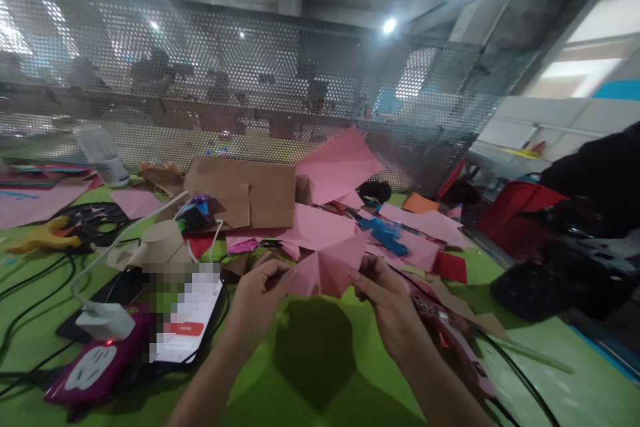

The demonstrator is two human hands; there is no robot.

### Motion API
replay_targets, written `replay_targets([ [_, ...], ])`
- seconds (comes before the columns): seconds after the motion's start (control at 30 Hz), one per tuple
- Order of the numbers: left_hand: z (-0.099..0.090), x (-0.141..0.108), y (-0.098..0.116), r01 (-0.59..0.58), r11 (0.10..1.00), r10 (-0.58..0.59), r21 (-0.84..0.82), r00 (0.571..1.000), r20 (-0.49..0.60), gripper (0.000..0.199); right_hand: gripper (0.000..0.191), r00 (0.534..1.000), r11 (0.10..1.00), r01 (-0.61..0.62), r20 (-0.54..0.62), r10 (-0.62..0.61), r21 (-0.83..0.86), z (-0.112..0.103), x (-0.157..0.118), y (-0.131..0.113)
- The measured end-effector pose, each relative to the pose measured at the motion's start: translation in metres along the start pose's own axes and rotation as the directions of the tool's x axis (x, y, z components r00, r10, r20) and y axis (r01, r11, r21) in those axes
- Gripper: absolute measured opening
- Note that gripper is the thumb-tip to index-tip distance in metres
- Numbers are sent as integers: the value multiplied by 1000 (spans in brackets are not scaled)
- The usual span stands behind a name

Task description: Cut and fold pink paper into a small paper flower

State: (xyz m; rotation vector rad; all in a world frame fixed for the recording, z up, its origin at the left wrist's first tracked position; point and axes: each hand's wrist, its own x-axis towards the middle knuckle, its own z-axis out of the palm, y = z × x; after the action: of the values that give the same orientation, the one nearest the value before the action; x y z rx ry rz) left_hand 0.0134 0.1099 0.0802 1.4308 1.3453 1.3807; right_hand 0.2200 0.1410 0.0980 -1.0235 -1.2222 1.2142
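Note:
Between my two hands I hold up a folded piece of pink paper [333, 268], with a crease running down its middle. My left hand [264, 287] pinches its left edge between thumb and fingers. On the opposite edge, my right hand [383, 293] grips the paper the same way. The sheet is above the green table [250, 383], and a dark shadow falls on the tabletop below it. More pink paper [320, 227] lies just behind, partly covered by the held piece.
A cardboard box [265, 197] stands behind the papers. On the left are a purple power strip [93, 367] with a white charger [106, 321], a phone [193, 320] and cables. A pink corded tool [465, 353] lies on the right. Perforated metal screening [225, 80] rises behind.

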Motion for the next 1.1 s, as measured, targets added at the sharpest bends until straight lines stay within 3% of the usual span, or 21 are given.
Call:
replay_targets([
  [0.2,2,-1,0,-53,995,52,81,999,11,21,27,990,992,-109,101,102,65,6,-4,-1],
  [0.37,5,-3,-1,-131,948,136,291,991,4,16,35,974,981,-180,149,169,65,10,-9,5],
  [0.63,15,-6,-2,-105,902,131,419,991,-34,15,38,963,964,-227,178,201,136,20,-18,3],
  [0.9,20,-10,1,-114,904,151,412,987,-58,14,38,971,973,-224,102,218,50,26,-21,2],
  [1.1,25,-14,3,-129,950,134,283,991,0,24,33,954,961,-270,151,259,57,24,-24,6],
])
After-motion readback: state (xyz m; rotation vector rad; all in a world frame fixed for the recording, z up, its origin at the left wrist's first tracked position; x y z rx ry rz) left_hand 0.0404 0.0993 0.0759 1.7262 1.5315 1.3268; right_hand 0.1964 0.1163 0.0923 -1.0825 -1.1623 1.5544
